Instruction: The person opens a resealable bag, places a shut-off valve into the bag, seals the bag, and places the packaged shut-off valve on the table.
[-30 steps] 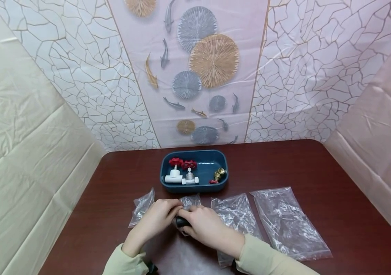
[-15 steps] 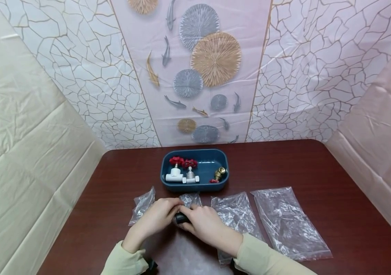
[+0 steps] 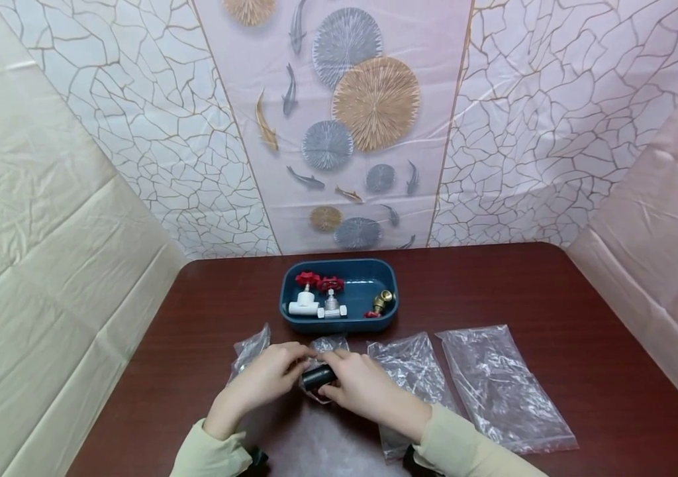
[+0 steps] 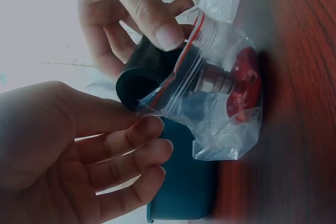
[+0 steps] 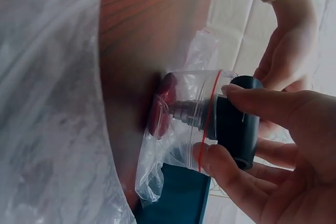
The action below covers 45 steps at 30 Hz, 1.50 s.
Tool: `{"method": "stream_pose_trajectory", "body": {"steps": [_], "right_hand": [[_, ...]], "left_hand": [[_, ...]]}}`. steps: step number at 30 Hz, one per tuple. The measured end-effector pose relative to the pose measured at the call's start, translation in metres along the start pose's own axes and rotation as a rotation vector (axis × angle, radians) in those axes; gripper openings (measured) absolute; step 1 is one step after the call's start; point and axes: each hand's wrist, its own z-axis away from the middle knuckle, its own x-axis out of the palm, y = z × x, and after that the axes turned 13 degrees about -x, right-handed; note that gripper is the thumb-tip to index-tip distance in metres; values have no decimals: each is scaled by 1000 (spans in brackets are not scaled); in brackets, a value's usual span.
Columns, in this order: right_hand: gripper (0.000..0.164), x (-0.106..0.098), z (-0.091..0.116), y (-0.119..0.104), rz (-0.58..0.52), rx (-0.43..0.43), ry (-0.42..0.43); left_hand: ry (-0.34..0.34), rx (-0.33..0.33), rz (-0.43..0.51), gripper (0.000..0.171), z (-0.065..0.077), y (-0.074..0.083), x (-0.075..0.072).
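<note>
A black stop valve point(image 3: 318, 377) with a red handwheel point(image 4: 245, 87) and a metal stem stands handwheel-down in a small clear zip bag point(image 4: 223, 137). Its black body sticks out past the bag's red zip line. My right hand point(image 3: 365, 387) grips the black body, thumb and fingers on opposite sides near the bag's mouth. From the other side, my left hand point(image 3: 270, 374) pinches the edge of the bag's mouth, its other fingers loosely bent. In the right wrist view the handwheel point(image 5: 161, 107) shows through the plastic, close over the table.
Behind the hands, a blue tray point(image 3: 369, 324) holds a white valve point(image 3: 303, 305), a silver valve point(image 3: 331, 306) and a brass valve point(image 3: 381, 301). Clear bags lie on the table: one at left point(image 3: 252, 344), a wide bag point(image 3: 413, 371) and a larger bag point(image 3: 506, 391) at right.
My left hand has drawn slightly left, away from my right hand, and more of the black valve body shows between them. The tray and the loose bags stay in place.
</note>
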Motion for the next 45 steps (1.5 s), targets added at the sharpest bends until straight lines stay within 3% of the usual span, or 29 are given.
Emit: {"method": "stream_pose_trajectory", "body": {"steps": [10,15,25,30,37,41,45], "right_hand": [[41,0,5,9,-8,-85,100],[43,1,5,14,-18,-70,97],[42,-3,7,19,68,26,74],[33,-4,10,24,36,50,40],[8,0,10,28,22,65,10],[5,2,9,27,6,72,12],[5,2,9,26,2,81,13]], "left_hand": [[-3,-73,-1,19,12,-2,-7],[-19,-83,32,20,20,-5,-7],[-66,-65,127,27,29,-6,-3],[-61,-115,96,26,29,-3,2],[17,-209,26,18,29,6,7],[37,-282,21,18,30,12,9],[35,-303,17,20,31,16,9]]}}
